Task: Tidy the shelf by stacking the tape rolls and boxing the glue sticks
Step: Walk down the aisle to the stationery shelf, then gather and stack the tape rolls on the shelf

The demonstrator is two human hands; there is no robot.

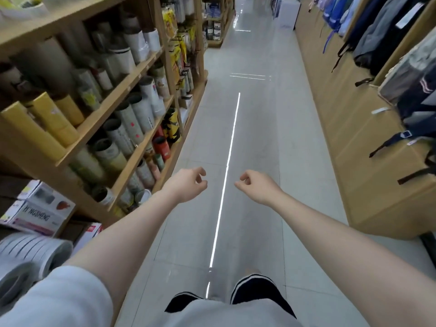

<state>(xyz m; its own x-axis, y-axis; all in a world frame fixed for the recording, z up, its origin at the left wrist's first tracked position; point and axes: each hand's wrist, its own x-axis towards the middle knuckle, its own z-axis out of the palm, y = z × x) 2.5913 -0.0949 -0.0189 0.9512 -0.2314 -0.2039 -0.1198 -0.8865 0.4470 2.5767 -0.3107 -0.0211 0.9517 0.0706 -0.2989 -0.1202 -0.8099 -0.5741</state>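
**A:** What's over on the far left?

**B:** A wooden shelf unit (132, 74) runs along the aisle, its boards packed with tape rolls (139, 109) lying on their sides in rows. The upper left ones are yellow (47, 119), the rest mostly pale or patterned. Lower down at the left edge sit a white carton (40, 208) with printed lettering and a stack of wide white tape rolls (33, 251), blurred. I can't make out any glue sticks.

**A:** And the hands?

**B:** Both arms reach forward over the floor, well apart from the shelves. The left hand (188, 184) hangs with fingers loosely curled, holding nothing. Just across the bright reflected line on the grey tiled floor (259, 128), the right hand (256, 186) mirrors it: fingers loosely curled, nothing in them. The two hands are near each other but not touching.

**A:** Below them?

**B:** A light grey sleeve (54, 300) at the lower left, and dark shoes (257, 289) with white stripes on the tiles.

**A:** The right side?

**B:** A light wooden display (349, 128) with backpacks (405, 76) hanging above it, straps dangling.
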